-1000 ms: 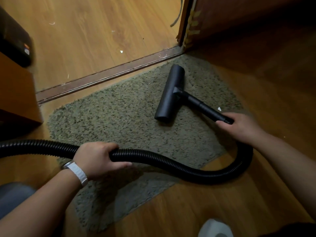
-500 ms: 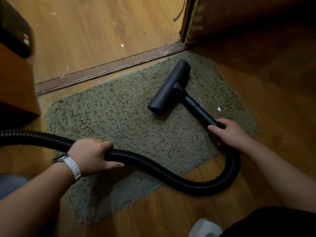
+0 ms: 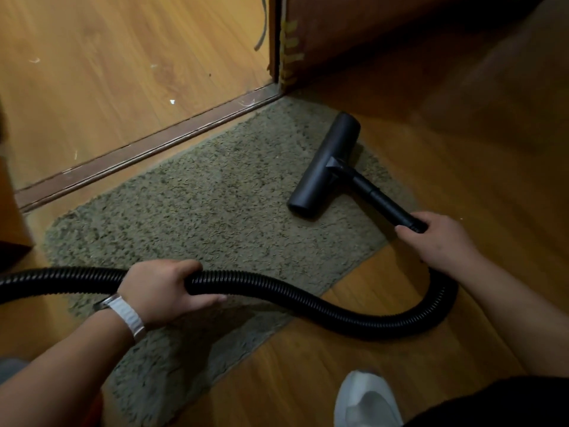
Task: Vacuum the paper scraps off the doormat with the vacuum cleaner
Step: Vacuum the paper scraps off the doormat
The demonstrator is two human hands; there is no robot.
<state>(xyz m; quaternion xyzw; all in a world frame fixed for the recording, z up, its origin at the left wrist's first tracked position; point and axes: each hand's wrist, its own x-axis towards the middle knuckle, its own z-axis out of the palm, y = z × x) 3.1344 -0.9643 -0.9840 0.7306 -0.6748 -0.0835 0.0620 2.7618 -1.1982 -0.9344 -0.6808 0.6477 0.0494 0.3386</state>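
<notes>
A shaggy grey-green doormat (image 3: 215,217) lies on the wooden floor by the door threshold. The black vacuum nozzle head (image 3: 326,164) rests on the mat's far right end, over its right edge. My right hand (image 3: 443,241) grips the black wand (image 3: 381,201) just behind the nozzle. The ribbed black hose (image 3: 308,303) curves from that hand across the floor and the mat's near edge to the left. My left hand (image 3: 163,291), with a white watch band on the wrist, is closed around the hose. No paper scrap shows on the mat.
A brown threshold strip (image 3: 147,149) runs along the mat's far side. Small white scraps (image 3: 172,102) lie on the lighter floor beyond it. A wooden door edge (image 3: 286,41) stands at the mat's far right corner. A white shoe (image 3: 366,399) is at the bottom.
The nozzle has slid to the right across the mat's end, over the spot where a white scrap lay. That scrap is no longer visible. My left hand keeps its hold on the hose.
</notes>
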